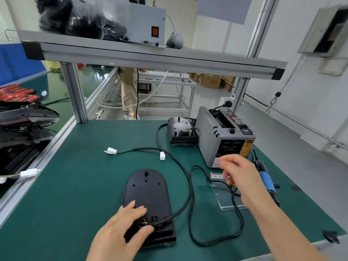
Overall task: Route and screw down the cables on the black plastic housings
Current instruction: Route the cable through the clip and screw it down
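While my left hand (128,225) lies flat on the near end of the black housing (148,193), fingers spread and thumb beside the port where the cable (190,185) enters, I judge it is there to pin the part to the green mat (75,194) for routing. My right hand (239,172) hangs above the clear bag (224,196), near the tape dispenser (224,136) and electric screwdriver (267,183); blur hides its finger state. I cannot tell what the clear bag contains; a larger bag (79,17) on the upper shelf holds black parts.

A grey tape dispenser (224,136) is sitting at two o'clock on the green mat (75,194), and a clear plastic bag (220,194) is lying at three o'clock. At twelve o'clock, a grey control box (145,19) is standing on the overhead shelf (150,57).
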{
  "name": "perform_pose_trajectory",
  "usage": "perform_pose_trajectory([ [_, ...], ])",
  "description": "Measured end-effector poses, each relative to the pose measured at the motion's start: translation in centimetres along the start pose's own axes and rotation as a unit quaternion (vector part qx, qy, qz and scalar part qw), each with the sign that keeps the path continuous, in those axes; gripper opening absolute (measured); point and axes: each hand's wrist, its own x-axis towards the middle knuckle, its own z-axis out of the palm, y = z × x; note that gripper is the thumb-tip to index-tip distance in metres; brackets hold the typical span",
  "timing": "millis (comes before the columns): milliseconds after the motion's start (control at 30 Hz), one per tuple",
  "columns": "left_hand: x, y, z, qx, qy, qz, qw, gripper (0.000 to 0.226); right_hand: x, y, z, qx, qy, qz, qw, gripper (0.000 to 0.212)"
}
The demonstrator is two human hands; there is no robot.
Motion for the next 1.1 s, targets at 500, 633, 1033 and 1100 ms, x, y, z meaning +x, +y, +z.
perform_pose_trajectory([
  [500, 0.0, 0.7, -0.1, -0.024, 0.01, 0.01, 1.0, 0.048, 8.5, 1.9, -2.6, 0.155, 0.106, 0.188, 0.964, 0.008],
  [633, 0.0, 0.9, -0.2, -0.027, 0.009, 0.012, 1.0, 0.047, 8.7, 1.5, -2.4, 0.175, 0.081, 0.21, 0.959, 0.011],
  [1033, -0.1, 1.2, -0.3, -0.032, 0.003, 0.005, 0.999, 0.041, 9.1, 1.5, -1.6, 0.205, 0.131, 0.204, 0.948, 0.013],
  [1100, -0.1, 1.2, -0.4, -0.03, 0.001, 0.003, 1.0, 0.041, 9.3, 1.6, -1.3, 0.201, 0.15, 0.196, 0.948, 0.012],
])
